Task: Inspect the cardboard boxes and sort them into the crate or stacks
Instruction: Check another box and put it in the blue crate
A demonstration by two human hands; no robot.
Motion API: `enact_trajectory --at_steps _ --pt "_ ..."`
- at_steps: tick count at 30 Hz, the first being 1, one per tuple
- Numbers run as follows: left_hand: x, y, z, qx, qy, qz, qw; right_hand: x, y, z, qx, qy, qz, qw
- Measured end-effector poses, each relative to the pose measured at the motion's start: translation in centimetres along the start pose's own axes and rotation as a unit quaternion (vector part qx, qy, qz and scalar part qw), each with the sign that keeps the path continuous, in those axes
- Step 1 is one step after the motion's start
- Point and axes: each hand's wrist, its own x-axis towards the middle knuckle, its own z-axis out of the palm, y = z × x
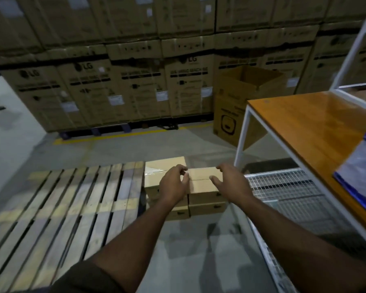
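Down on the floor, both hands, left hand (173,182) and right hand (230,180), spread loose over the top box (203,178); it looks light and stiff, best gripped at opposite side edges.

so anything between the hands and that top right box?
Nothing visible. The left hand and right hand hang open over the top box of the right stack, either side of it, no object between.

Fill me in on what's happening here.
A person is reaching both hands to the top cardboard box of two short stacks on the floor beside a wooden pallet. The left hand and right hand flank it with fingers spread, not yet gripping. A wire crate sits to the right under a wooden table.
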Motion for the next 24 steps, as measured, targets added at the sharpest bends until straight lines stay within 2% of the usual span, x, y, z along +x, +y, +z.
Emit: enact_trajectory --at_steps 5,13,24 --pt "1.6 -8.0 -3.2 -0.01 -0.003 -0.051 0.999 2.6 -4.4 5.9 0.034 -0.029 0.015 0.999" --pt "5.2 -16.0 -4.3 -0.031 -0.01 -0.112 0.993 7.4 -7.3 12.3 -0.001 -0.084 0.025 0.996" --pt "13.7 -21.6 0.8 -0.03 -0.053 -0.171 0.983 19.2 -4.5 19.4 0.031 -0.134 0.072 0.988"
